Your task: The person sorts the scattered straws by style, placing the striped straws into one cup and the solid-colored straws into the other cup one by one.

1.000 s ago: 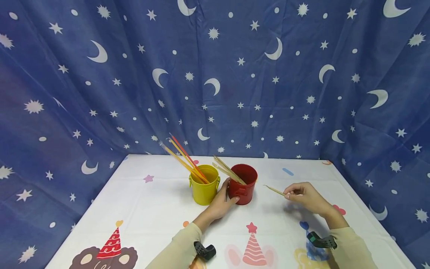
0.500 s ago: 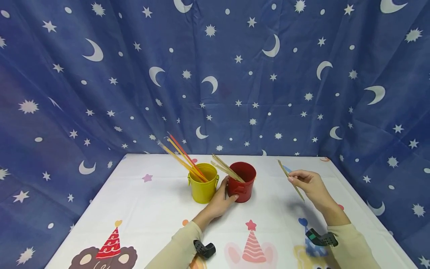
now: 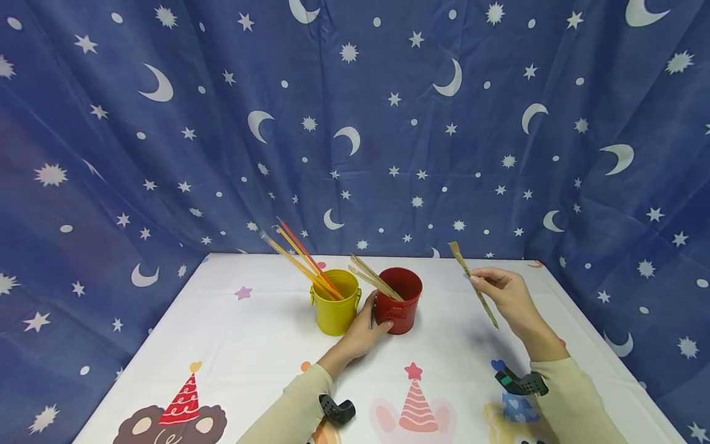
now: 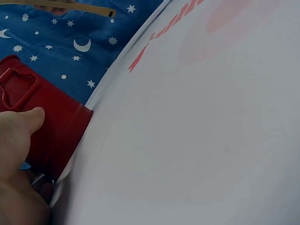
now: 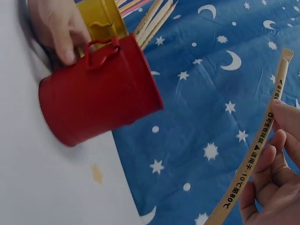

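Note:
My left hand (image 3: 363, 333) holds the red bucket (image 3: 403, 317) low on its side, thumb in front below the little handle. In the left wrist view the thumb presses the bucket's wall (image 4: 61, 126); the other fingers are mostly hidden. Several straws in brown paper wrappers (image 3: 374, 280) lean left out of that bucket. On the right, above the table, my right hand (image 3: 507, 299) pinches one paper-wrapped straw (image 5: 248, 164) between thumb and fingers. This straw is tilted, its upper end to the left, and black print runs along its wrapper.
Close to the left hand stands a yellow bucket (image 3: 334, 317) with long orange, yellow and red sticks (image 3: 302, 262) leaning left. A white cloth with printed party figures (image 3: 238, 345) covers the table. Behind hangs a blue curtain (image 3: 383, 142) with moons and stars.
The right hand has risen, and its straw has turned from nearly flat to steeply tilted. Most recently it shifted slightly up and left. The left hand and both buckets have stayed put.

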The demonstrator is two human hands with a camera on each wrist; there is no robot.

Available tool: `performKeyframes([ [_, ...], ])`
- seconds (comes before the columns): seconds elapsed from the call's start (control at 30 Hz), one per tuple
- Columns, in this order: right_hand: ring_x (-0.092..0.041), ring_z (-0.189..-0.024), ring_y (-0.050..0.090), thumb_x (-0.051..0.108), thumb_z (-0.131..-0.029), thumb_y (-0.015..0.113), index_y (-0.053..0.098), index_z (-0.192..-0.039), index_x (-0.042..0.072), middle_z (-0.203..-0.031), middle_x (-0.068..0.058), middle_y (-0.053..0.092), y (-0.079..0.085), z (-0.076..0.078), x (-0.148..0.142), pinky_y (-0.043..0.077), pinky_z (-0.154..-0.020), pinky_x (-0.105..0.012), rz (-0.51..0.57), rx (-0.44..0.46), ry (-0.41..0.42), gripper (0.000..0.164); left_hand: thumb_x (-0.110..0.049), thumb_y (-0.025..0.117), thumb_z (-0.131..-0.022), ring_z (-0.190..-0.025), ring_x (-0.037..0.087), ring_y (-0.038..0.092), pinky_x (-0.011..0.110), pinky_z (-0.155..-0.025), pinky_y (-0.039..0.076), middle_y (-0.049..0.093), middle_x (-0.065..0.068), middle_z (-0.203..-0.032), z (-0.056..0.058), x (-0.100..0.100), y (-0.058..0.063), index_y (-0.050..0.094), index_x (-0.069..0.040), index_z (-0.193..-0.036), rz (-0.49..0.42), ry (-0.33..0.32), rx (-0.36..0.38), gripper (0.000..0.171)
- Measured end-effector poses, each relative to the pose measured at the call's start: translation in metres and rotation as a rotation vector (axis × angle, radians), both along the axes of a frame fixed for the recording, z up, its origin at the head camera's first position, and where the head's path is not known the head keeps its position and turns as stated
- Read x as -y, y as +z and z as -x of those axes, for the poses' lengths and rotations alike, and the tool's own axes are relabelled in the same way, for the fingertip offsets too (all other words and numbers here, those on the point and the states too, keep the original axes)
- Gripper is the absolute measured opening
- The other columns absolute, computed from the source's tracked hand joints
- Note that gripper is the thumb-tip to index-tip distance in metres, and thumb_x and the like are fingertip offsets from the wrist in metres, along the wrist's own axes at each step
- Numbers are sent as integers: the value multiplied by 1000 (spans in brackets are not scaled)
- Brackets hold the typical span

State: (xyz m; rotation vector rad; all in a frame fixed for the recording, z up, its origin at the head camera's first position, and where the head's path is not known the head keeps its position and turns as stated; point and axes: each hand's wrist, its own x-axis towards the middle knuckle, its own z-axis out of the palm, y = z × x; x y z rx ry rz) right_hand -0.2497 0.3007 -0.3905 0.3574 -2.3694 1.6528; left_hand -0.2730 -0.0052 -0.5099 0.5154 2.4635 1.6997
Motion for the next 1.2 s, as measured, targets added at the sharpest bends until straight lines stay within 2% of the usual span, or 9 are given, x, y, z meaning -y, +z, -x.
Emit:
performKeyframes([
  [0.2, -3, -84, 61, 11, -98, 67, 73, -107, 0, -88, 16, 68, 10, 6, 13, 51, -79, -18, 34, -44, 33, 16, -24, 64, -99, -155, 34, 28, 54, -127, 25, 29, 15, -167, -1, 0, 1, 14, -13, -163, 5, 0, 0, 82],
  [0.47, -6, -85, 60, 12, -96, 69, 76, -102, 10, -87, 14, 67, 20, 16, 34, 51, -81, -19, 94, -39, 85, 9, -24, 64, -99, -155, 33, 28, 54, -127, 25, 30, 14, -166, -1, 0, 0, 14, -12, -163, 8, -4, -6, 82],
  [0.6, -8, -87, 59, 12, -96, 69, 76, -102, 11, -87, 13, 68, 26, 21, 45, 50, -83, -24, 101, -40, 96, 9, -24, 64, -99, -155, 32, 28, 52, -128, 25, 30, 14, -166, -1, -1, 0, 14, -14, -163, -5, -6, -1, 82],
  [0.77, -8, -87, 59, 12, -96, 68, 73, -105, 1, -87, 11, 68, 33, 27, 61, 49, -85, -28, 152, -34, 121, 15, -21, 64, -99, -155, 34, 29, 52, -128, 25, 30, 16, -166, 0, 0, 1, 14, -11, -163, -19, -16, -22, 81],
  [0.83, -7, -88, 59, 13, -96, 69, 73, -105, 1, -88, 11, 68, 36, 30, 67, 49, -86, -28, 186, -32, 132, 16, -21, 63, -99, -155, 34, 29, 51, -128, 25, 30, 17, -166, 0, 0, 1, 14, -10, -163, -17, -18, -25, 81],
  [1.0, -7, -89, 58, 18, -95, 71, 75, -97, 20, -90, 10, 69, 47, 33, 85, 49, -88, -26, 253, -37, 164, 4, -21, 63, -99, -155, 33, 28, 51, -128, 24, 29, 16, -166, 0, 0, 2, 14, -11, -163, -16, -18, -17, 81],
  [1.1, -6, -90, 60, 12, -97, 68, 75, -93, 27, -90, 11, 69, 52, 36, 96, 51, -87, -24, 283, -42, 188, 17, -21, 63, -99, -155, 33, 28, 51, -128, 24, 29, 15, -166, 1, 0, 2, 13, -11, -163, -23, -23, -19, 81],
  [1.2, -5, -90, 61, 5, -97, 64, 75, -90, 30, -90, 12, 70, 56, 38, 106, 51, -87, -23, 311, -41, 207, 28, -20, 63, -99, -155, 33, 27, 51, -128, 25, 29, 15, -167, 0, 0, 1, 13, -11, -163, -28, -27, -20, 82],
])
